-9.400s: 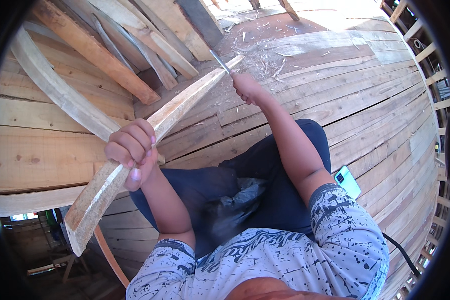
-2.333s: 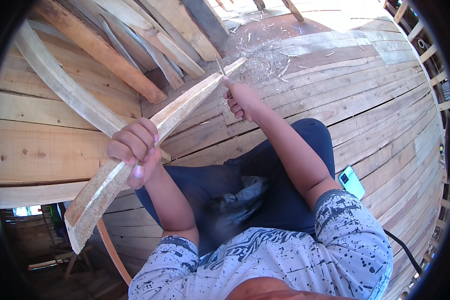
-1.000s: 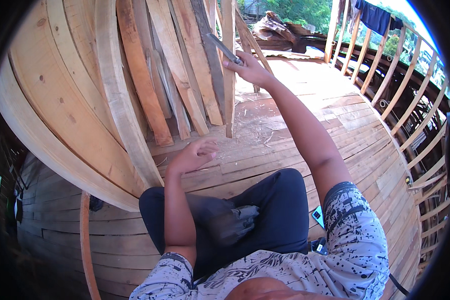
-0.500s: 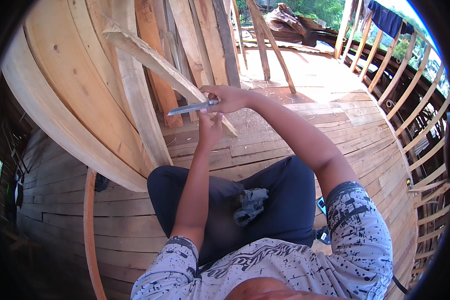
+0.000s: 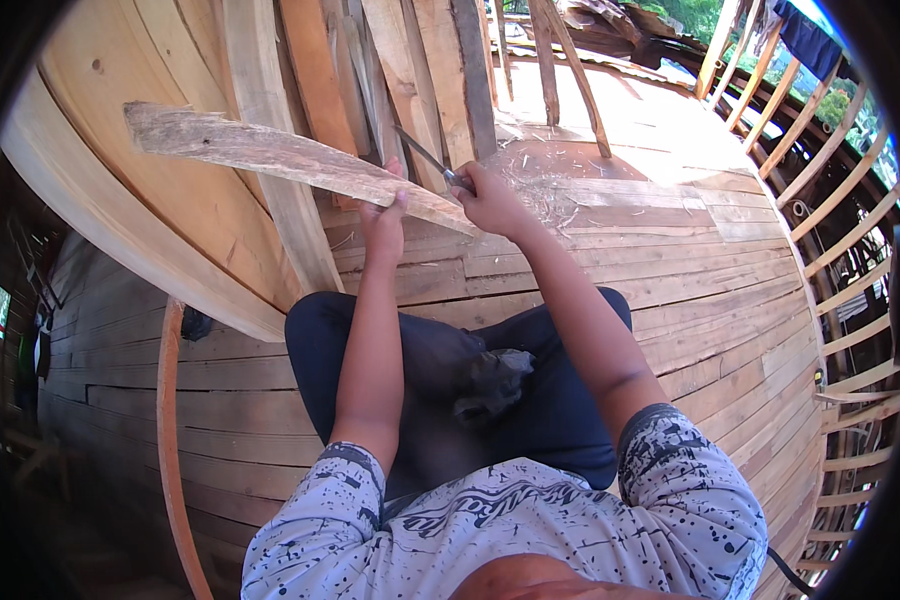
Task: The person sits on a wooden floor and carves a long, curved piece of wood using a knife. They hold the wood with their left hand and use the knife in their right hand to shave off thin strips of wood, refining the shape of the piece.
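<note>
Presently, a long, rough piece of wood (image 5: 240, 143) is held in the air above the floor (image 5: 670, 300), in front of the sitting person. Its wider end points to the left, and its narrow end comes down to the right, toward the right hand (image 5: 492, 205). The left hand (image 5: 383, 230) grips this piece not far from the narrow end, with the thumb on the near side and the fingers partly hidden behind. The right hand is closed around the handle of a knife (image 5: 422, 150), whose blade points to the far left. The knife is just beside the wood; whether the blade touches it, I cannot tell.

Behind the wood, an orange-brown board (image 5: 310, 70) leans among several others, and a pale board (image 5: 285, 220) stands more to the left. On the floor, on the far side of the right hand, thin wood shavings (image 5: 555, 205) lie scattered. Nearer, the person sits with folded legs in dark trousers (image 5: 580, 400), and a crumpled dark sheet (image 5: 495, 385) rests on the lap. Along the right side runs a railing of wooden slats (image 5: 850, 332), with a dark blue cloth (image 5: 808, 45) hanging at its far part.
</note>
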Motion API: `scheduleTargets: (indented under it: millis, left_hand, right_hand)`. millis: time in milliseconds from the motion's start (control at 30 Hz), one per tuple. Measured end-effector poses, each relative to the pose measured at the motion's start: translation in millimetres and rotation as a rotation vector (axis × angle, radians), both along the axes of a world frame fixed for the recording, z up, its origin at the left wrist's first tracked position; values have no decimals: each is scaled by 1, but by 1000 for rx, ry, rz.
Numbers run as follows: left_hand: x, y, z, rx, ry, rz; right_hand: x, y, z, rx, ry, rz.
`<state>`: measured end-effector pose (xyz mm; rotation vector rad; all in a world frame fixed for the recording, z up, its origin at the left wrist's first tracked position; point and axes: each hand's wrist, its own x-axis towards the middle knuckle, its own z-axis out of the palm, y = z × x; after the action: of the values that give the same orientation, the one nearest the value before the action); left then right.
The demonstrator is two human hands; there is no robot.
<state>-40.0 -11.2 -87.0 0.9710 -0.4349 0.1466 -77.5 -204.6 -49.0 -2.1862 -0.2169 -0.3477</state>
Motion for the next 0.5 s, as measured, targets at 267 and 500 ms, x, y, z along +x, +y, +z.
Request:
scheduleTargets:
  millis: [267, 500]
  left_hand:
    - [-7, -10, 6, -22, 1, -95]
    - [-5, -6, 4, -99, 81, 14]
  right_hand:
    - [-6, 13, 2, -103, 117, 143]
    - [-137, 30, 129, 489, -868, 203]
